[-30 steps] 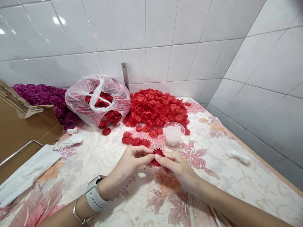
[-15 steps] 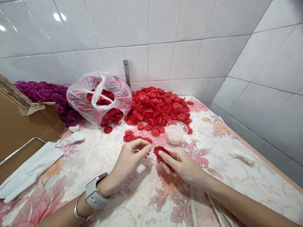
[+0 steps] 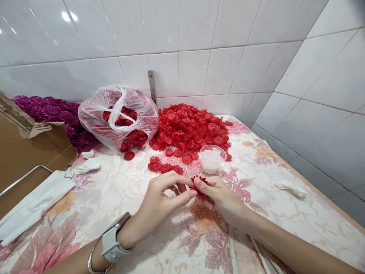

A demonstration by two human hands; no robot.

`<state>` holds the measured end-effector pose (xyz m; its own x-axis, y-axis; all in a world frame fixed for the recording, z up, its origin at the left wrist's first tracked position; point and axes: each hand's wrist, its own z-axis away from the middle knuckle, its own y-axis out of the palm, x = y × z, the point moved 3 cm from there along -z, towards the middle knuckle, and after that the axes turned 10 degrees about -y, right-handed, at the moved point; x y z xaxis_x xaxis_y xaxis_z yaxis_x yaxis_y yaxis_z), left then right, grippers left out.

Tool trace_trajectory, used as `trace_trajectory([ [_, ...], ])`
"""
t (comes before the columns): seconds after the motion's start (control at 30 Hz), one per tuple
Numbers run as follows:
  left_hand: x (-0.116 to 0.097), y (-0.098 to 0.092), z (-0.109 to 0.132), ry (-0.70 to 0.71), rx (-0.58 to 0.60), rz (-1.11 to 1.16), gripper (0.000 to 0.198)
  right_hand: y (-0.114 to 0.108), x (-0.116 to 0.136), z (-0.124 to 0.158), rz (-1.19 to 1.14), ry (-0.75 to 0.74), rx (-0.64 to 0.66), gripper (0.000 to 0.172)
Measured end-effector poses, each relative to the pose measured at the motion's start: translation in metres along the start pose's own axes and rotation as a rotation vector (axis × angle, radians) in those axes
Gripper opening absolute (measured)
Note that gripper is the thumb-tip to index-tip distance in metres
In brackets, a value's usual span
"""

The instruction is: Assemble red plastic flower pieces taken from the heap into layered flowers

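While we look down at the cream, flower-printed worktop, we find one dark red, round flower-shaped piece held over its middle, well apart from the far edge and from the right edge. Its petals are narrow and pointed, standing out around the rim; part of it is hidden by fingers. Our right hand is grasping this piece, with the thumb laid upon it and the other fingers curled below. Our left hand is half open, its fingers bent; the tips of thumb and forefinger come to the left side of the piece, but we cannot tell whether they pinch it. Toward the far edge lies a heap of brighter red, petalled pieces.
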<state>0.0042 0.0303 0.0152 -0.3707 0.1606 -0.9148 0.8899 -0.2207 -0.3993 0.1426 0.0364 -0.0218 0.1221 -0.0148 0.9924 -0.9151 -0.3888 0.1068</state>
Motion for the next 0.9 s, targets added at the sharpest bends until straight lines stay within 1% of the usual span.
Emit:
trace_trajectory([
  [0.07, 0.002, 0.001, -0.001, -0.002, 0.018, -0.041, 0.012, 0.002, 0.002, 0.0, 0.009, 0.003, 0.037, 0.053],
  [0.13, 0.007, 0.002, -0.002, -0.046, 0.033, -0.024, 0.012, 0.004, 0.004, 0.001, 0.048, -0.002, 0.057, 0.054],
  [0.2, 0.01, 0.003, -0.004, -0.077, 0.044, -0.009, 0.014, 0.006, 0.006, 0.003, 0.122, -0.028, 0.08, 0.053],
  [0.3, 0.01, 0.001, -0.005, -0.054, 0.03, -0.047, 0.014, 0.007, 0.007, 0.006, 0.263, -0.101, 0.121, 0.05],
  [0.37, 0.009, 0.0, -0.005, -0.018, -0.002, -0.095, 0.011, 0.007, 0.007, 0.006, 0.33, -0.139, 0.141, 0.046],
  [0.43, 0.007, -0.002, -0.005, 0.003, -0.016, -0.122, 0.01, 0.006, 0.006, 0.004, 0.38, -0.152, 0.162, 0.039],
  [0.53, 0.008, -0.004, -0.008, -0.02, -0.016, -0.088, 0.012, 0.004, 0.006, 0.001, 0.468, -0.163, 0.181, 0.028],
  [0.57, 0.01, -0.005, -0.009, -0.053, -0.012, -0.04, 0.011, 0.003, 0.007, 0.001, 0.492, -0.171, 0.178, 0.028],
  [0.63, 0.016, -0.005, -0.012, -0.182, 0.026, 0.144, 0.007, 0.002, 0.008, 0.0, 0.512, -0.183, 0.158, 0.031],
  [0.67, 0.02, -0.004, -0.013, -0.26, 0.068, 0.273, 0.006, 0.001, 0.008, 0.0, 0.494, -0.181, 0.149, 0.033],
  [0.73, 0.026, 0.0, -0.015, -0.374, 0.182, 0.531, 0.008, 0.001, 0.007, 0.0, 0.371, -0.156, 0.14, 0.034],
  [0.8, 0.027, 0.005, -0.015, -0.407, 0.286, 0.712, 0.011, 0.002, 0.004, 0.0, 0.187, -0.123, 0.132, 0.032],
  [0.83, 0.027, 0.007, -0.016, -0.405, 0.318, 0.767, 0.012, 0.003, 0.003, 0.0, 0.103, -0.119, 0.123, 0.031],
  [0.9, 0.027, 0.01, -0.015, -0.417, 0.335, 0.836, 0.014, 0.003, 0.001, -0.001, 0.016, -0.116, 0.091, 0.031],
])
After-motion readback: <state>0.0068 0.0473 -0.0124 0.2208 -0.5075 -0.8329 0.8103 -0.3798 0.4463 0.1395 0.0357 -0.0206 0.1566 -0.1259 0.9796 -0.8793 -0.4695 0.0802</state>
